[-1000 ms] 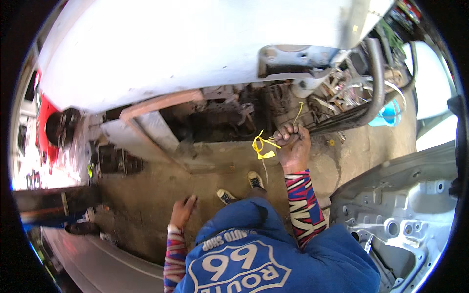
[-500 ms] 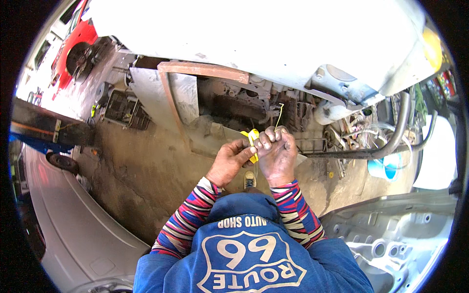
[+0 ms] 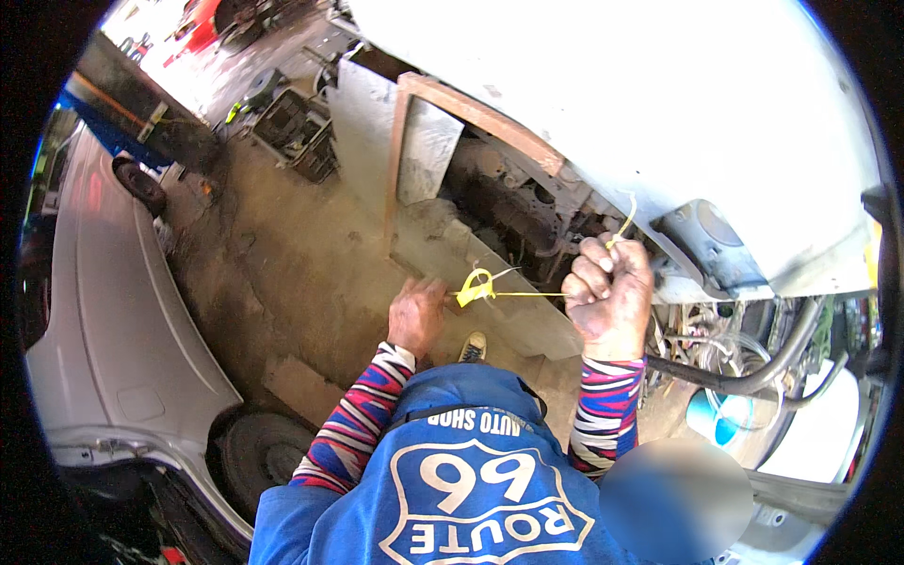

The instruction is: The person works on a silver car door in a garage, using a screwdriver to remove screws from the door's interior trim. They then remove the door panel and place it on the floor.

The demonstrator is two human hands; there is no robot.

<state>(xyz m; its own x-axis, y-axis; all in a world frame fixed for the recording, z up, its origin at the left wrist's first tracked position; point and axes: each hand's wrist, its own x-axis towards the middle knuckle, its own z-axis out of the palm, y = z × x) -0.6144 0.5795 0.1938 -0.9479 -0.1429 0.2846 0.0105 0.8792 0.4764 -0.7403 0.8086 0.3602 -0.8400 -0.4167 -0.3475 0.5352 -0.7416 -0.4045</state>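
A thin yellow cord (image 3: 527, 294) runs taut between my two hands, with a loose knotted loop of yellow tape (image 3: 476, 287) near its middle and a short pale end sticking out. My left hand (image 3: 417, 314) is closed on one end at waist height. My right hand (image 3: 607, 292) is closed in a fist round the other end, with a length of cord poking up above its fingers, just below the edge of a large white body panel (image 3: 650, 85). Behind the cord lie dark, grimy metal parts (image 3: 499, 198).
A wooden frame (image 3: 480, 118) and metal sheet (image 3: 363, 122) lean ahead. A silver car (image 3: 118, 282) stands at my left, a crate of parts (image 3: 292, 132) beyond. Bent pipes (image 3: 716, 381), a blue bucket (image 3: 711, 416) and a metal panel (image 3: 782, 527) are at my right.
My hands came together at the yellow tape and have since pulled apart, the cord now stretched between them. The view has swung, bringing more of the silver car and white panel in.
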